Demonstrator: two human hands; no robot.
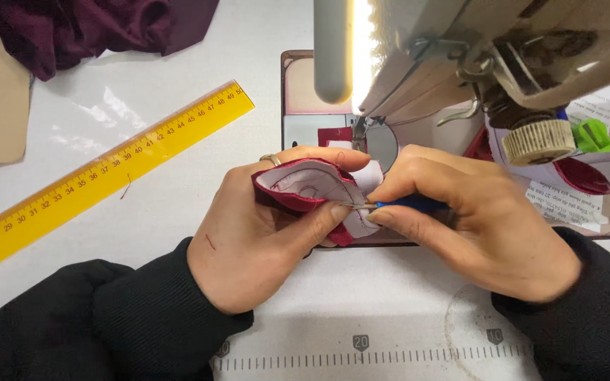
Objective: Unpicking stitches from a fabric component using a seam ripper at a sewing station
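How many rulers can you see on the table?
1: a yellow ruler lies slanted on the white table, beside the left hand. More could be hidden under the sewing machine.

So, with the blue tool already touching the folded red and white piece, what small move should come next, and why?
Probably a short push of the blue-handled tool further under the seam. Its thin metal tip already meets the red and white fabric piece at the edge, the left hand pinches that piece folded, and the right hand grips the handle low and level.
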